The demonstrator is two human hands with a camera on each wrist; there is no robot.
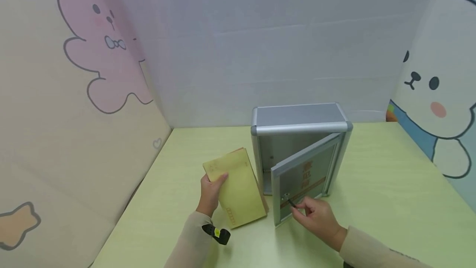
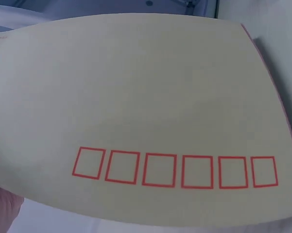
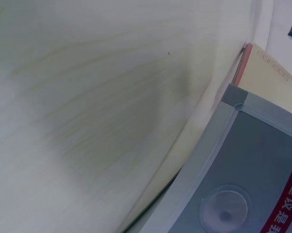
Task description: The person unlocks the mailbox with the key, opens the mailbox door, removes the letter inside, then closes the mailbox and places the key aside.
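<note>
My left hand point(image 1: 211, 193) grips a stack of yellow envelopes point(image 1: 241, 193) by its left edge, thumb on top. The envelopes are tilted, and a reddish edge shows behind the top one. In the left wrist view the top envelope point(image 2: 146, 97) fills the frame, with a row of red squares. My right hand point(image 1: 316, 218) pinches a small dark key point(image 1: 291, 203) at the lock point(image 1: 285, 197) of a grey metal suggestion box point(image 1: 301, 129). The box's door point(image 1: 310, 173), with red lettering, stands ajar, hinged on the right. The right wrist view shows the door point(image 3: 252, 160) but not the fingers.
The box stands upright on a pale yellow-green table point(image 1: 390, 185). A whitish wall point(image 1: 279, 53) rises behind it. Side walls carry cartoon animals, a pink one point(image 1: 100, 53) at left and a white one point(image 1: 427, 102) at right. A black strap point(image 1: 217, 233) circles the left wrist.
</note>
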